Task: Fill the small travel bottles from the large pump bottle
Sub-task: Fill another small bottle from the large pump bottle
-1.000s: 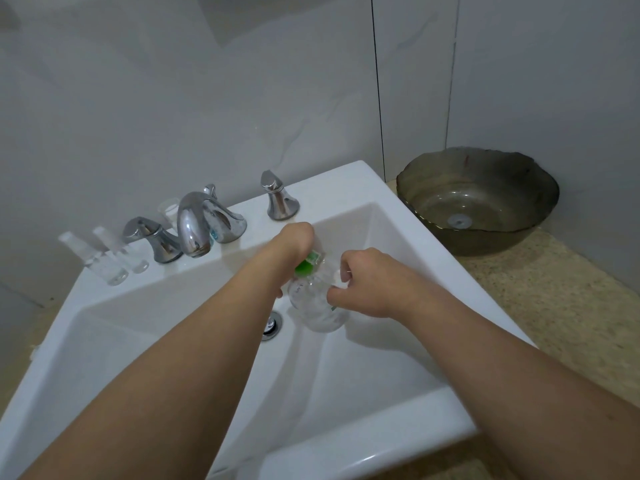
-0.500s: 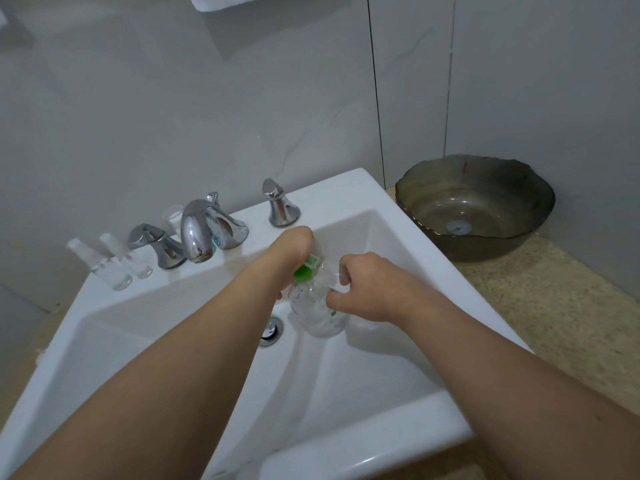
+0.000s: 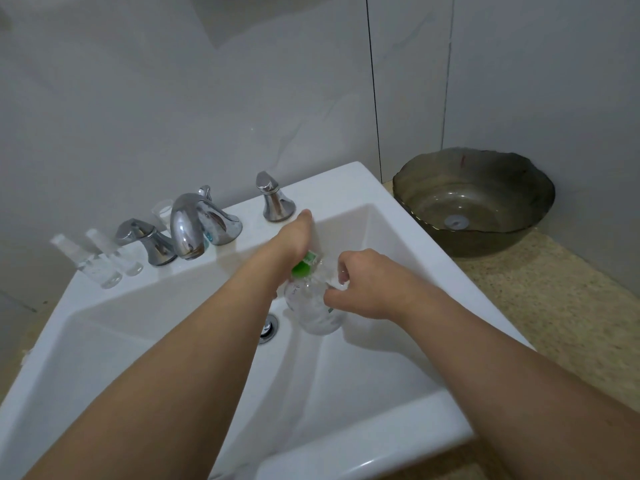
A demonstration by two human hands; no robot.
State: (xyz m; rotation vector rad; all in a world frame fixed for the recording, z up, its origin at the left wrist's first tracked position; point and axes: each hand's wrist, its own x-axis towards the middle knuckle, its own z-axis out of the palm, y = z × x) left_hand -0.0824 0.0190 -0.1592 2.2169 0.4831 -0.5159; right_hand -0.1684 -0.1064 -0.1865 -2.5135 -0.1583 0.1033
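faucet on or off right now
Off: no water stream falls from the faucet spout into the sink, and both hands work away from it.

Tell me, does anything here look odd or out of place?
Mostly the setup: the clear pump bottle is held down inside the white sink basin by both hands, left hand and right hand. Two small travel bottles stand upright beside the tap. No spill is visible.

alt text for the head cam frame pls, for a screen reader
Over a white sink, a person's left hand and right hand hold a clear pump bottle with a green collar. Two small clear travel bottles stand on the rim left of the chrome faucet. A dark glass bowl sits on the counter, right.
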